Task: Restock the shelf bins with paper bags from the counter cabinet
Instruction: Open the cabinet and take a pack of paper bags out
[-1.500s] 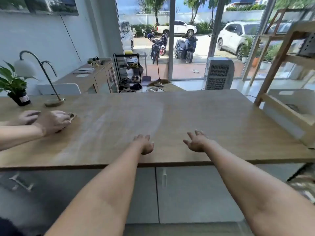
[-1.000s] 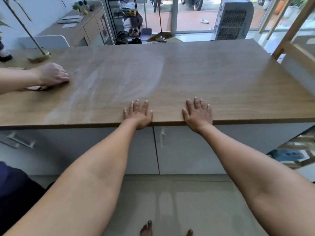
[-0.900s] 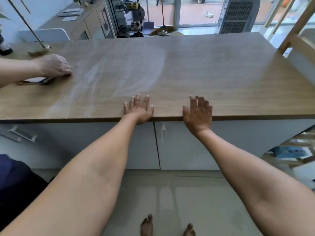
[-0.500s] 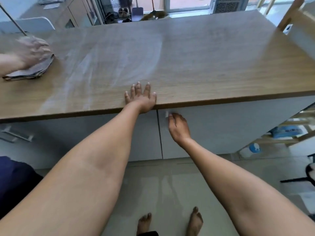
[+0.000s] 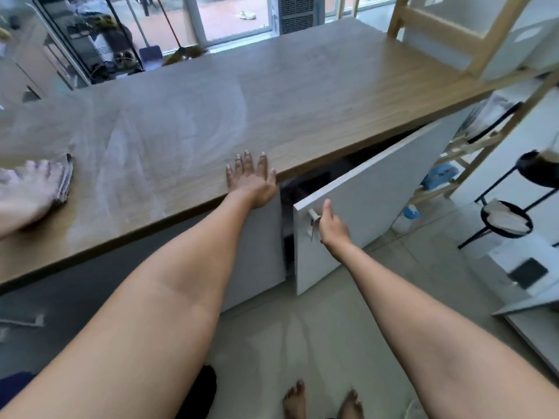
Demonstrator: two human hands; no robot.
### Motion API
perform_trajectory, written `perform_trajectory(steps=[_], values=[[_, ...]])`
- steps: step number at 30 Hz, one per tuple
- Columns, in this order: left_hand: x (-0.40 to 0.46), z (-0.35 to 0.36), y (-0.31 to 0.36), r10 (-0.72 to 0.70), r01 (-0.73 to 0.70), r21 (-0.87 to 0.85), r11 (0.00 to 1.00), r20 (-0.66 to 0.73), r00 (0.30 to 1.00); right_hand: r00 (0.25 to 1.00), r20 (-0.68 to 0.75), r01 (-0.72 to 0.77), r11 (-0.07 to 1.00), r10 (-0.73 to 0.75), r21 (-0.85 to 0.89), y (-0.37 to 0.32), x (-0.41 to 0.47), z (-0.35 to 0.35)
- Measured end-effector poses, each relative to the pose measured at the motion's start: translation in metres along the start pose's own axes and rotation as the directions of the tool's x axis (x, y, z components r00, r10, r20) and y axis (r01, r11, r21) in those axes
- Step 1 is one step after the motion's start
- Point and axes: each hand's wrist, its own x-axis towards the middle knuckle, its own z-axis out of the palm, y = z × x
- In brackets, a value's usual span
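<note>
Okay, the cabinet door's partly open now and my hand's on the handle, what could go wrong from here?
The right hand grips the handle of the cabinet door, which swings out over the floor above your bare feet; its lower corner might catch a toe. The cabinet interior is dark, so the paper bags may not be where you reach. The left hand rests flat at the counter edge and could slip if you lean.
</note>
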Motion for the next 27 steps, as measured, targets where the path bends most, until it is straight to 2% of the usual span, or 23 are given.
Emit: perform_trajectory(steps=[2, 6, 10, 12, 15, 18, 21, 27], values=[[-0.003, 0.001, 0.001, 0.006, -0.006, 0.011, 1.000, -0.012, 1.000, 0.998, -0.042, -0.038, 0.999, 0.037, -0.024, 0.005, -0.011, -0.011], [-0.012, 0.012, 0.025, 0.075, -0.074, 0.049, 0.996, -0.008, 0.997, 0.986, -0.141, -0.123, 0.966, 0.092, -0.229, 0.030, -0.024, -0.041], [-0.014, 0.017, 0.053, 0.127, -0.126, 0.080, 0.989, -0.010, 0.992, 0.953, -0.250, -0.222, 0.955, 0.170, -0.198, 0.062, -0.042, -0.077], [-0.017, 0.020, 0.064, 0.102, -0.100, 0.070, 0.993, -0.029, 0.994, 0.929, -0.350, -0.229, 0.930, 0.121, -0.288, 0.073, -0.052, -0.100], [-0.024, 0.030, 0.077, 0.085, -0.082, 0.060, 0.995, -0.062, 0.994, 0.888, -0.457, -0.192, 0.874, -0.039, -0.447, 0.083, -0.065, -0.131], [-0.026, 0.034, 0.086, 0.080, -0.076, 0.056, 0.996, -0.069, 0.994, 0.894, -0.433, -0.184, 0.788, -0.114, -0.587, 0.087, -0.066, -0.148], [-0.027, 0.035, 0.093, 0.083, -0.079, 0.065, 0.995, -0.068, 0.994, 0.890, -0.436, -0.250, 0.656, -0.133, -0.712, 0.098, -0.067, -0.154], [-0.025, 0.035, 0.096, 0.067, -0.061, 0.078, 0.995, -0.078, 0.995, 0.856, -0.515, -0.441, 0.450, -0.050, -0.777, 0.120, -0.068, -0.182]])
